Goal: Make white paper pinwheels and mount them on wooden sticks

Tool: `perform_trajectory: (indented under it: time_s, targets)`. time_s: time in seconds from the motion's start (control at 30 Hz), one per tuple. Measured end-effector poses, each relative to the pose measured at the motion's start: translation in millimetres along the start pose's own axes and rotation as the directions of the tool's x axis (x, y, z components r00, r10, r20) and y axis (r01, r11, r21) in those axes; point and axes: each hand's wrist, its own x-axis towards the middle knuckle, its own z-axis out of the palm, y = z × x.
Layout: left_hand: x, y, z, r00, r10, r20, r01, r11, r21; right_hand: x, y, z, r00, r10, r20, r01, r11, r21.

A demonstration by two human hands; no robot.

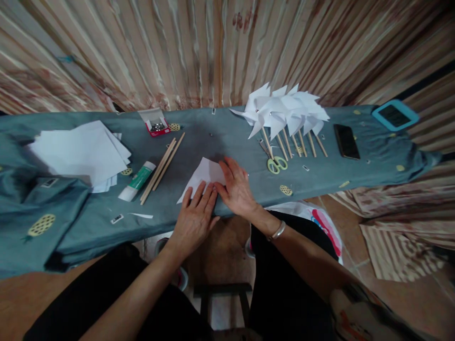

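Observation:
A white sheet of paper (204, 171), which looks folded into a triangle, lies near the front edge of the cloth-covered table (227, 132). Flat on its lower part rests my left hand (195, 215), fingers stretched out. My right hand (236, 187) presses on the paper's right side with fingers extended, its thumb close to the left fingertips. Both hands cover much of the lower edge. To the left are several wooden sticks (161, 168) and a green and white glue stick (138, 181). Yellow-green scissors (276, 165) lie to the right.
Several white paper pinwheels (287, 111) on sticks lie at the back right, near a black phone (346, 141) and a blue-framed device (395, 115). A stack of paper (81, 151) sits left. Behind it stands an open box of metal pins (156, 125). A paper strip (141, 216) lies in front.

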Motion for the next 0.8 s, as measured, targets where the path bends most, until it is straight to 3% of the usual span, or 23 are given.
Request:
perform_trajectory:
  time_s: [0.13, 0.37, 0.57, 0.8]
  targets:
    - [-0.5, -0.3, -0.7, 1.0, -0.001, -0.006, 0.0, 1.0, -0.01, -3.2, 5.5, -5.1, 0.999, 0.036, 0.025, -0.036, 0.999, -0.022]
    - [-0.3, -1.5, -1.8, 1.0, 0.013, 0.003, -0.013, 1.0, 0.0, -8.8, 47.6, -22.7, 0.974, 0.224, -0.008, -0.224, 0.973, -0.061]
    - [-8.4, -4.3, -2.5, 0.999, 0.008, 0.032, -0.009, 0.999, 0.036, -9.2, 53.4, -20.9, 0.974, 0.225, -0.009, -0.225, 0.974, -0.034]
    - [-37.9, -7.9, -7.7, 0.997, -0.064, 0.048, 0.062, 0.997, 0.053, -8.6, 52.2, -19.0, 0.979, 0.204, -0.005, -0.203, 0.978, -0.046]
